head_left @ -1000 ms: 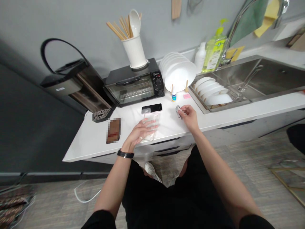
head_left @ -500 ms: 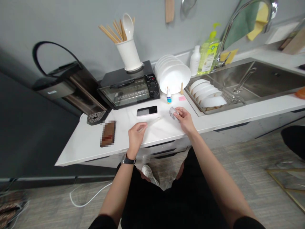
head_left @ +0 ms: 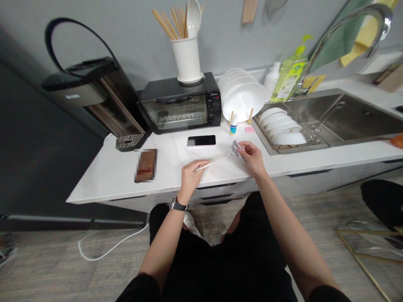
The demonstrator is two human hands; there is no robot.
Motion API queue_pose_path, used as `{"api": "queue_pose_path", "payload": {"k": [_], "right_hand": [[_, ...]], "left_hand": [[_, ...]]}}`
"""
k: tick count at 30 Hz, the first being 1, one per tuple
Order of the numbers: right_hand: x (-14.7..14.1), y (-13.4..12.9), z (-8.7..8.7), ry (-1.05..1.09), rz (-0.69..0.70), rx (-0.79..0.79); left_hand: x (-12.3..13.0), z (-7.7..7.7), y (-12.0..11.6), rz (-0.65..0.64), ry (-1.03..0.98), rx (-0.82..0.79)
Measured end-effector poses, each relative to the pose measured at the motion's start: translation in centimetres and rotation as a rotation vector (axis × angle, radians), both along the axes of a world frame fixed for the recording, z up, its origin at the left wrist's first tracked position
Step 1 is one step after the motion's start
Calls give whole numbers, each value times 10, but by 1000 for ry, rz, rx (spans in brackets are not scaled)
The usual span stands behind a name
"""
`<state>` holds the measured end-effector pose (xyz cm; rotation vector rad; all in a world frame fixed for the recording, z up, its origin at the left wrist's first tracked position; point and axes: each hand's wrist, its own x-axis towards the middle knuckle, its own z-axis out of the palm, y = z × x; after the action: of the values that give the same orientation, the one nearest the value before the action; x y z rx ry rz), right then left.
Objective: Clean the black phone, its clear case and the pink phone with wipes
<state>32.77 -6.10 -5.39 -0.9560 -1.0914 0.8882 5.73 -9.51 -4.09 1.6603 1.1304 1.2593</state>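
My left hand (head_left: 192,174) pinches a thin, clear stick-like item (head_left: 217,158) over the white counter (head_left: 170,163), its far end pointing right toward my other hand. Between the fingers of my right hand (head_left: 252,157) is a crumpled grey cloth (head_left: 235,147). Behind the hands, a black phone (head_left: 201,140) lies flat. A small white and blue bottle (head_left: 233,125) stands upright, with a pink slip (head_left: 249,129) to its right. The exact nature of the clear item is hard to tell.
A toaster oven (head_left: 181,111) bears a utensil holder (head_left: 187,61). A black machine (head_left: 110,98) and a blurred brown item (head_left: 146,165) are at left. White plates (head_left: 242,100), a soap bottle (head_left: 288,79) and a sink (head_left: 355,113) with bowls (head_left: 288,137) are at right.
The view has shifted, so counter objects appear displaced. The clear item in my left hand now shows more plainly, its far end closer to the cloth. Both hands keep their grips.
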Motion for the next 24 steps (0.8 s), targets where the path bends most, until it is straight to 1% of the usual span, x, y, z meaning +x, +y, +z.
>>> {"api": "queue_pose_path", "payload": {"k": [3, 6, 9, 11, 14, 17, 19, 22, 24], "right_hand": [[-1, -3, -1, -52, -53, 6], [-6, -10, -1, -115, -103, 27], [-18, -20, 4, -224, -125, 49], [-28, -26, 9, -313, -149, 70], [-41, -27, 17, -472, -209, 164], [-48, -26, 21, -624, -209, 259], [-50, -25, 21, -671, -213, 298], [-54, -26, 22, -678, -239, 321], [-60, -30, 24, -692, -222, 337]], "left_hand": [[1, 0, -2, -37, -22, 9], [2, -2, -2, -34, -47, 2], [1, -6, 1, -17, -76, 12], [0, -11, 3, -4, -41, 80], [-1, -17, 6, 5, 77, 230], [-2, -19, 6, -4, 149, 317], [-1, -19, 5, -15, 174, 341], [0, -18, 5, -25, 195, 363], [0, -17, 5, -26, 199, 379]]}}
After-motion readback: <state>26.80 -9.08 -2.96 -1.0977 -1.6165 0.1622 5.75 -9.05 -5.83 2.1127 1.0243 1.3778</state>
